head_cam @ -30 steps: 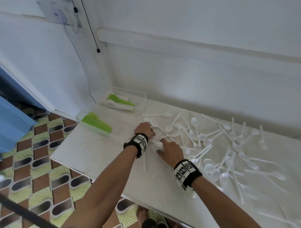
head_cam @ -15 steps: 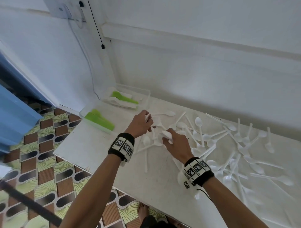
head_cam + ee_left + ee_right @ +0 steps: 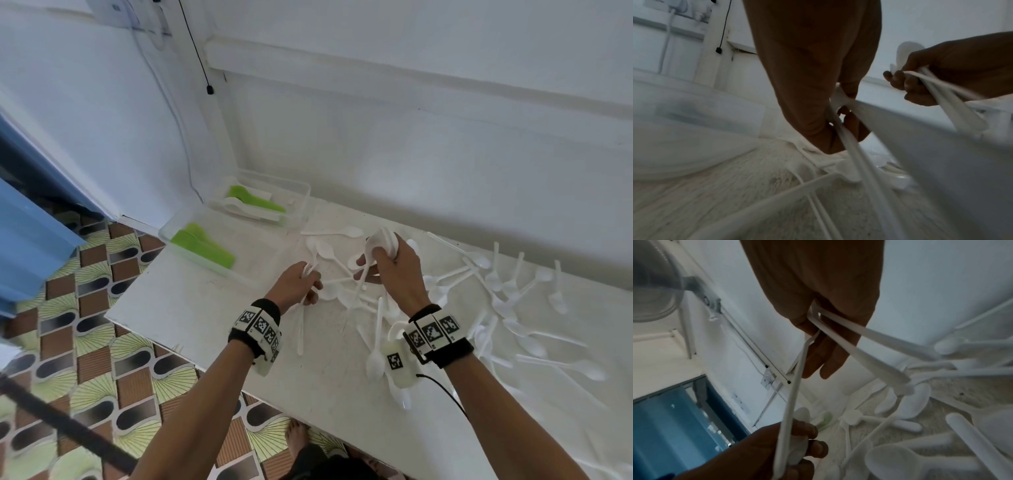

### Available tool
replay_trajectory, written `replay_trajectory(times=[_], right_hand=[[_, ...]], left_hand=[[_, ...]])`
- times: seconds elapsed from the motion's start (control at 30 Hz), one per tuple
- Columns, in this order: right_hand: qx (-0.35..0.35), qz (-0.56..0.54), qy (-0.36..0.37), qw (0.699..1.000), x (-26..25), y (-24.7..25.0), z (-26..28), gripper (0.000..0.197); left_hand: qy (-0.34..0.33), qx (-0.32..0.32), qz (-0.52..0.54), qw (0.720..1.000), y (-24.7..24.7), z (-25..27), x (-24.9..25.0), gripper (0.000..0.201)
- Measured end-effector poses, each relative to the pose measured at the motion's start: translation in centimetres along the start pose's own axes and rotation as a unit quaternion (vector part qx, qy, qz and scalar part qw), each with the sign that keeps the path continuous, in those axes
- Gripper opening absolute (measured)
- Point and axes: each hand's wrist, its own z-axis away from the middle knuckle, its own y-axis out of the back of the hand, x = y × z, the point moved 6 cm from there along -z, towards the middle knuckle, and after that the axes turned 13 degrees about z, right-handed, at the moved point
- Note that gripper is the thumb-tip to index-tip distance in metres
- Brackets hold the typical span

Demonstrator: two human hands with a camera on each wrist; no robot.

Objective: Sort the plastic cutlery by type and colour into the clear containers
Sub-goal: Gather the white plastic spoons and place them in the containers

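Above the white tabletop [image 3: 191, 308], the right hand [image 3: 397, 270] grasps a bunch of white spoons [image 3: 382, 241], while the left hand [image 3: 296, 284] pinches what seem a few spoon handles [image 3: 851, 146] beside the scattered pile [image 3: 496, 291].

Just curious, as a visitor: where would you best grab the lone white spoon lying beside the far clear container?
Pinch the white spoon at mid-handle, coming straight down from above. It lies flat, handle pointing toward the far container, with bare table either side of the slim stem; its broad bowl offers less grip.
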Motion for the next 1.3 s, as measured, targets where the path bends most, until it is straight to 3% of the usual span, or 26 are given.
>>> replay_trajectory(times=[0.2, 0.27, 0.33, 0.4, 0.53, 0.63, 0.73, 0.83, 0.93, 1.07, 1.2, 1.3], right_hand=[[-0.019, -0.063, -0.05, 0.997, 2.0, 0.2, 0.1, 0.011], [-0.013, -0.056, -0.052, 0.997, 2.5, 0.2, 0.1, 0.013], [-0.01, -0.027, -0.052, 0.998, 2.7, 0.2, 0.0, 0.013], [-0.015, -0.013, -0.067, 0.998, 3.1, 0.2, 0.1, 0.014], [-0.024, 0.004, -0.095, 0.995, 3.6, 0.4, 0.4, 0.024], [-0.053, 0.177, -0.068, 0.98, 4.2, -0.5, 0.4, 0.027], [-0.099, 0.388, -0.017, 0.916, 5.9, -2.3, -0.2, 0.034], [-0.132, 0.463, 0.037, 0.875, 7.7, -3.9, -0.7, 0.047], [-0.126, 0.486, 0.06, 0.863, 8.6, -4.5, -0.9, 0.045], [-0.067, 0.45, 0.111, 0.884, 7.9, -3.9, -1.0, 0.021], [-0.016, 0.423, 0.198, 0.884, 5.5, -3.0, -0.8, 0.024], [0.005, 0.38, 0.261, 0.887, 2.8, -1.6, -0.3, 0.026]], left_hand=[[-0.012, -0.039, 0.004, 0.999, -1.2, 0.2, 0.3, 0.014], [-0.036, -0.02, -0.017, 0.999, -1.5, 0.1, 0.7, 0.02], [-0.074, 0.038, -0.113, 0.99, -1.3, -0.4, 1.0, 0.031], [-0.091, 0.077, -0.238, 0.964, -1.5, -0.7, 1.3, 0.032], [-0.088, 0.071, -0.319, 0.941, -1.9, -0.9, 1.1, 0.027], [-0.066, 0.093, -0.304, 0.946, -1.5, -1.0, 1.0, 0.043], [-0.069, 0.113, -0.298, 0.945, -1.2, -0.8, 1.0, 0.045], [-0.089, 0.084, -0.326, 0.938, -1.3, -0.8, 1.0, 0.035], [-0.091, 0.072, -0.363, 0.925, -1.5, -1.0, 0.8, 0.03], [-0.095, 0.055, -0.38, 0.918, -2.3, -1.0, 0.5, 0.032], [-0.079, 0.055, -0.443, 0.891, -2.9, -1.3, -0.2, 0.047], [-0.073, 0.055, -0.468, 0.879, -3.1, -1.6, -0.4, 0.041]])
